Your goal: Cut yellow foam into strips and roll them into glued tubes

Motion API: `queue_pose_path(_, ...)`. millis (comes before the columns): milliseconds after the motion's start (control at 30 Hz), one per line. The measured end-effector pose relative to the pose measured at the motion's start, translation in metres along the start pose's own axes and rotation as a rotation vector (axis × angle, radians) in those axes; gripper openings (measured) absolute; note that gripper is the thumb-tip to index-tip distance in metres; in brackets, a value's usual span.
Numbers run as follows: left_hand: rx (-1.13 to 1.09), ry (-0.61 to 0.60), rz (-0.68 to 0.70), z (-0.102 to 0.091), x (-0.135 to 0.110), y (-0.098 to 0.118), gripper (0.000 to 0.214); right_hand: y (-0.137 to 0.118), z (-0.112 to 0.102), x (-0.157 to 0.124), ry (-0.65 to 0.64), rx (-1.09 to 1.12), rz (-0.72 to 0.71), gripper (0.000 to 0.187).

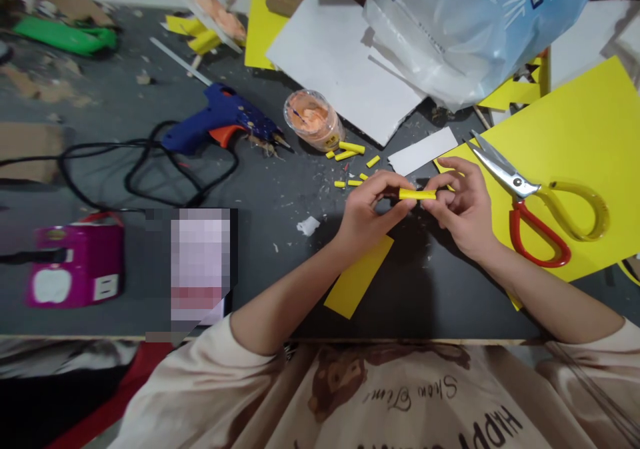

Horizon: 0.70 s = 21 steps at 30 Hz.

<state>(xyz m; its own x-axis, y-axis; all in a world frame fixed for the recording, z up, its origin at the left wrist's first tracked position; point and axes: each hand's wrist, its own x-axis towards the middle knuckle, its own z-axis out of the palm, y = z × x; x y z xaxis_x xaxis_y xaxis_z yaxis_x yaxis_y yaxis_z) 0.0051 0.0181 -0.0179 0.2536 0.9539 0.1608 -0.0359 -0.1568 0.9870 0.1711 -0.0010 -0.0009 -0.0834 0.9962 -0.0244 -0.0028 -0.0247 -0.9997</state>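
Between my two hands is a small rolled tube of yellow paper (pixel 417 194), held level above the dark table. My left hand (pixel 373 202) pinches its left end with thumb and fingertips. At its right end, my right hand (pixel 463 202) grips it the same way, the other fingers curled. Several short yellow paper rolls (pixel 351 148) lie just beyond my left hand. A yellow paper strip (pixel 357 279) rests under my left wrist, and a white strip (pixel 425 150) lies beyond my fingers. Scissors (pixel 520 186) with one red and one yellow handle lie right of my right hand.
A blue glue gun (pixel 225 116) with a looped black cord lies left of an open tub of peach-coloured clay (pixel 315 119). Large yellow sheets (pixel 590 142) cover the right side. A plastic bag (pixel 465 29) stands at the back. A magenta box (pixel 75 262) sits at left.
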Motion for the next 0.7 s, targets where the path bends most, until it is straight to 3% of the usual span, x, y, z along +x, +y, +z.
queue_pose_path(133, -0.139, 0.036, -0.046, 0.0012, -0.0006, -0.0041, 0.044, -0.0004, 0.0000, 0.0001, 0.018, 0.017, -0.004, 0.048)
queue_pose_path(267, -0.127, 0.055, -0.019, 0.0013, 0.0004, -0.0052, 0.053, -0.0001, -0.0008, 0.0003, 0.005, 0.036, -0.004, 0.046)
queue_pose_path(700, -0.048, 0.029, 0.101, -0.0009, -0.0016, -0.0074, 0.036, 0.0028, -0.0011, 0.0017, -0.018, 0.003, -0.020, 0.048)
